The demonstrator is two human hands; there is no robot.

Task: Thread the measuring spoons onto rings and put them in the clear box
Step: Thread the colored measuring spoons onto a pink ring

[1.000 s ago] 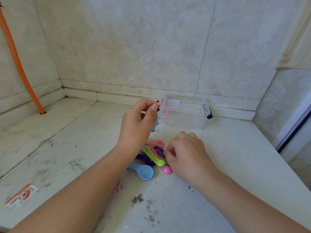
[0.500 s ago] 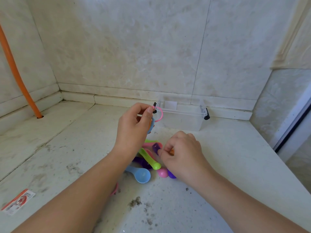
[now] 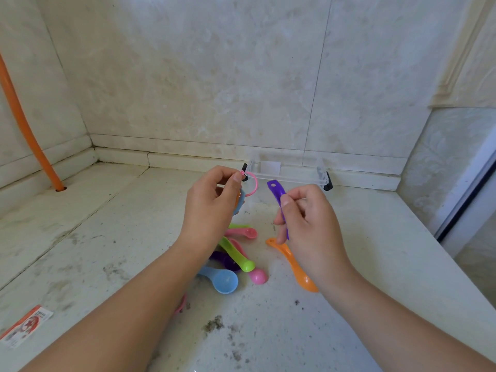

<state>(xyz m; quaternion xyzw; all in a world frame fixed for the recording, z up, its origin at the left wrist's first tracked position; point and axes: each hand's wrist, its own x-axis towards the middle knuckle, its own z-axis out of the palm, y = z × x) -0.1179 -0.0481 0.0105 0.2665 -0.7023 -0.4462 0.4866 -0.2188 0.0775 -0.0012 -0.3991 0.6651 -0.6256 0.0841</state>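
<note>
We're mid-threading. Left hand (image 3: 212,208) pinches the pink ring (image 3: 252,183) at its clasp end, fingers (image 3: 237,178) closed on it; a blue spoon (image 3: 240,201) hangs behind that hand, looks already on the ring, can't confirm. Right hand (image 3: 306,218) has fingers closed around the purple spoon (image 3: 279,200), handle up, hole end pointing at the ring and just beside it, not touching.

Next move, as we read it: line the handle hole up with the ring's open end and slide it on. Small hole, thin ring, so the left needs to keep the ring steady.

Loose on the surface (image 3: 375,264) below the hands: orange spoon (image 3: 295,267), green spoon (image 3: 236,255), two pink ones, a blue scoop (image 3: 222,280), something purple under the pile. Clear box (image 3: 288,174) sits open against the back wall, looks empty. Plenty left to do.
</note>
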